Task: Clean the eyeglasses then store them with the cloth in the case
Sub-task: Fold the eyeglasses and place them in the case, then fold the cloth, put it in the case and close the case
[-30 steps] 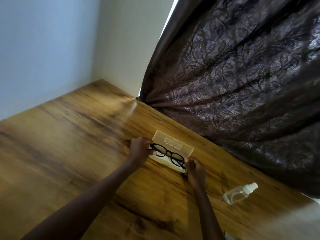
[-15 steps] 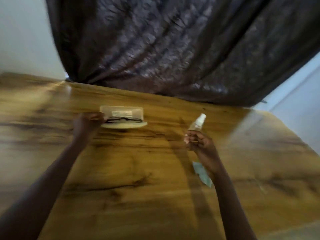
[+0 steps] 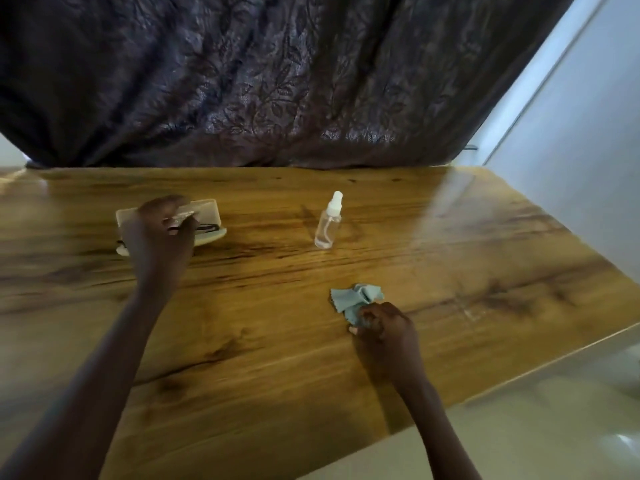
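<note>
The open translucent case [image 3: 211,211] lies on the left of the wooden table [image 3: 277,341]. The black-framed eyeglasses [image 3: 207,228] rest in it, mostly hidden by my left hand [image 3: 161,237], which covers the case with its fingers over the frame; whether it grips the frame is unclear. A crumpled light-blue cloth [image 3: 356,299] lies near the table's front right. My right hand [image 3: 384,329] has its fingers closed on the cloth's near end.
A small clear spray bottle [image 3: 329,225] with a white cap stands between case and cloth. A dark patterned curtain [image 3: 277,81] hangs behind the table. The table's right edge [image 3: 554,362] drops to a pale floor.
The view has swung to the right. My right hand left the case, passed the spray bottle and came down onto the cloth. My left hand stayed at the case and glasses.
</note>
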